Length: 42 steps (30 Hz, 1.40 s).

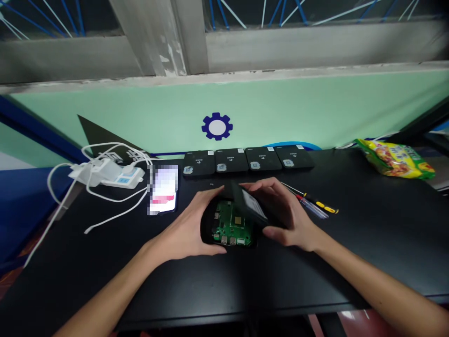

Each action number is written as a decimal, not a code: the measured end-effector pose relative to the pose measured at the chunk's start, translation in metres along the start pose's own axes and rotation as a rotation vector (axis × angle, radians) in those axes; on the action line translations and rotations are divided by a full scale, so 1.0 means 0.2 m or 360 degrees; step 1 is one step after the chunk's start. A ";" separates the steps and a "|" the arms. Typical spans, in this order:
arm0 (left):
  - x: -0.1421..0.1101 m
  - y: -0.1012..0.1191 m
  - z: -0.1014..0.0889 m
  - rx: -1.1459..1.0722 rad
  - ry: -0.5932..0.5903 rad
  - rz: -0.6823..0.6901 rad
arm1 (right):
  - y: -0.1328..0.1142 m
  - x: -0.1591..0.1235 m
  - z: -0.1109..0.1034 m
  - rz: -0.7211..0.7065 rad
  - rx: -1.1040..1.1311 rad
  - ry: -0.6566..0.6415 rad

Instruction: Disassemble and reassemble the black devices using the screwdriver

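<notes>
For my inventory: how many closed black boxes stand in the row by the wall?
4, side by side at the table's far edge: first, second, third, fourth. None seems hidden.

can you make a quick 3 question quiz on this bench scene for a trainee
1. True or false: the green circuit board is exposed inside the open black case.
2. How many closed black boxes stand in the row by the wall? A two, B four, C six.
3. What lies just right of the right hand?

Key:
1. True. The left hand steadies the case while the right hand tilts the black cover up.
2. B.
3. Screwdrivers on the black table.
</notes>
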State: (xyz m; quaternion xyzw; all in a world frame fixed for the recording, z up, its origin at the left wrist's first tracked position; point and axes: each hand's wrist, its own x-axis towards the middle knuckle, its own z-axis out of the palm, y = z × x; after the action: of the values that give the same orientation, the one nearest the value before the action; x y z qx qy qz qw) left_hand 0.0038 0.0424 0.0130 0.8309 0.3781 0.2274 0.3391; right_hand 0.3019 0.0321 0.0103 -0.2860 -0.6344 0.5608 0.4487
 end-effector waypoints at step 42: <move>-0.03 0.02 0.06 -0.0030 -0.0032 -0.0178 | 0.03 -0.01 0.05 -0.0120 -0.1115 -0.0435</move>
State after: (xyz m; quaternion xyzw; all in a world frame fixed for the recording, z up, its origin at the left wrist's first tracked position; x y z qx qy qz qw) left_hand 0.0099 0.0305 0.0074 0.8075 0.4183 0.2034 0.3628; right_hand 0.2932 0.0276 0.0035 -0.3211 -0.8518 0.3259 0.2553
